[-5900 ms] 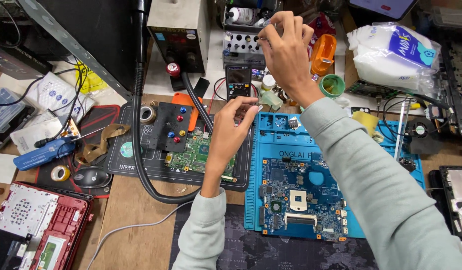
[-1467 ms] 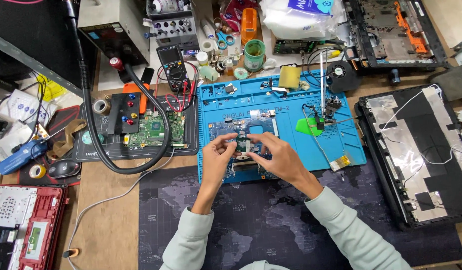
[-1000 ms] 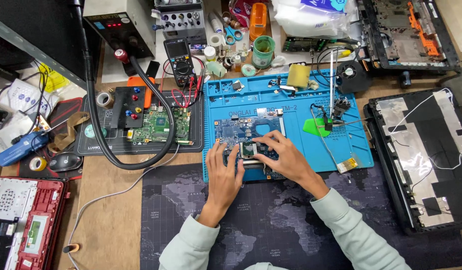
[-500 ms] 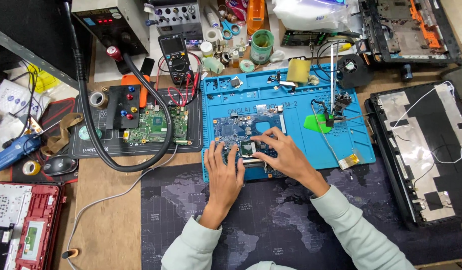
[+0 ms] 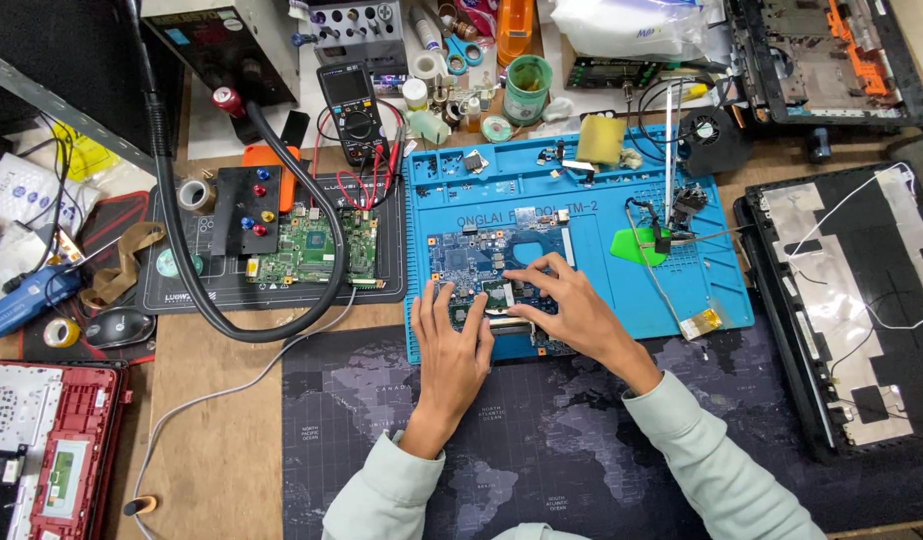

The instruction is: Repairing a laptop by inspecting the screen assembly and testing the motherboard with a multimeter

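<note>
A blue laptop motherboard [image 5: 482,255] lies on a blue silicone work mat [image 5: 622,200] in the middle of the bench. My left hand [image 5: 452,350] rests flat on the board's near left part, fingers spread. My right hand [image 5: 572,310] lies on the board's right side, its fingertips at the square chip area [image 5: 499,293] in the centre. Whether either hand pinches a small part I cannot tell.
A green circuit board [image 5: 317,250] and black hose [image 5: 232,310] lie left on a black mat. A multimeter [image 5: 350,100], tubs and bottles stand behind. An opened black laptop shell [image 5: 852,300] sits right, a red one [image 5: 52,440] at lower left, a fan [image 5: 710,135] at back.
Earlier my right hand reached up to the bottles at the back while the left hovered over the mat. Both hands have since come down onto the blue motherboard and stayed there.
</note>
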